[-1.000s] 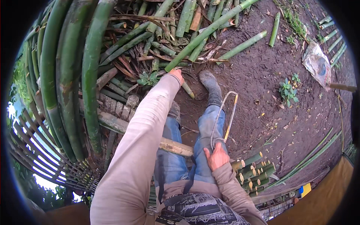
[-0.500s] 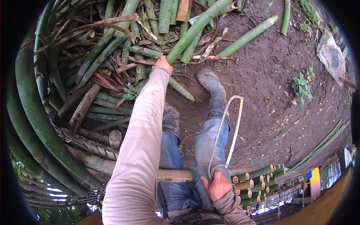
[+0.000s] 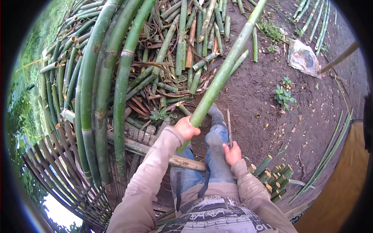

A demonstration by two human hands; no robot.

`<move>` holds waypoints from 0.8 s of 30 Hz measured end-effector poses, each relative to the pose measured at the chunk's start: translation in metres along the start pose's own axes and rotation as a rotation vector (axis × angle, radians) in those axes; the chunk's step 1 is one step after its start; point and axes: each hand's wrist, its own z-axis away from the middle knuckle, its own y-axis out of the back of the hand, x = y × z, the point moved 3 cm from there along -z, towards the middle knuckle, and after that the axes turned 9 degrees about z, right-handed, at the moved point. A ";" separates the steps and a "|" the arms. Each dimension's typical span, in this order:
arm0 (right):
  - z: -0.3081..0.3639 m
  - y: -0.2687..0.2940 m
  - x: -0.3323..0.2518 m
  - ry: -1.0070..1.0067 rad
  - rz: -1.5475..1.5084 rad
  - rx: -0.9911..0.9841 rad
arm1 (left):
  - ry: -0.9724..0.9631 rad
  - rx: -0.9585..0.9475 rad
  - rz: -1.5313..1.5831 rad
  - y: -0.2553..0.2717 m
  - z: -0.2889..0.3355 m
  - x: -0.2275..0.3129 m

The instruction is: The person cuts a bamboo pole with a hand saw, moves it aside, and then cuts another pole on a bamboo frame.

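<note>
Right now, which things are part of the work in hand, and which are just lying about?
In hand:
- green bamboo pole, gripped by left hand
- saw, held by right hand
- wooden crossbar under the pole

Lying about:
- piled bamboo stalks
- cut bamboo pieces
- crumpled sack
- small plant

The long bamboo pole [image 3: 221, 77] in the left hand [image 3: 186, 128] has smooth, slightly glossy green skin with paler rings at its joints. The thick stalks [image 3: 101, 89] piled beside it look the same, waxy and green, while the dry husks [image 3: 155, 97] among them are brown, papery and matt. The short cut pieces [image 3: 274, 176] show pale, woody, fibrous ends. The log [image 3: 155, 152] under the legs is grey-brown, rough wood. The ground [image 3: 272, 112] is dark, crumbly, matt soil. The jeans [image 3: 215, 155] are faded blue denim, the sleeves [image 3: 155, 167] soft beige cloth. The sack [image 3: 303, 58] looks like crumpled, dull woven plastic.
</note>
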 end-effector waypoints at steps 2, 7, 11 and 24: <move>-0.011 0.025 -0.002 -0.090 -0.408 0.031 | 0.082 -0.023 -0.029 0.019 0.105 0.001; -0.060 0.100 -0.092 -0.116 -1.096 -0.244 | 0.364 -0.075 -0.065 0.052 0.364 -0.100; -0.121 0.105 -0.146 -0.080 -1.255 -0.365 | 0.712 -0.127 -0.051 0.034 0.516 -0.162; -0.005 -0.025 -0.181 -0.013 -0.992 -0.296 | 0.349 0.230 -0.101 0.027 0.502 -0.122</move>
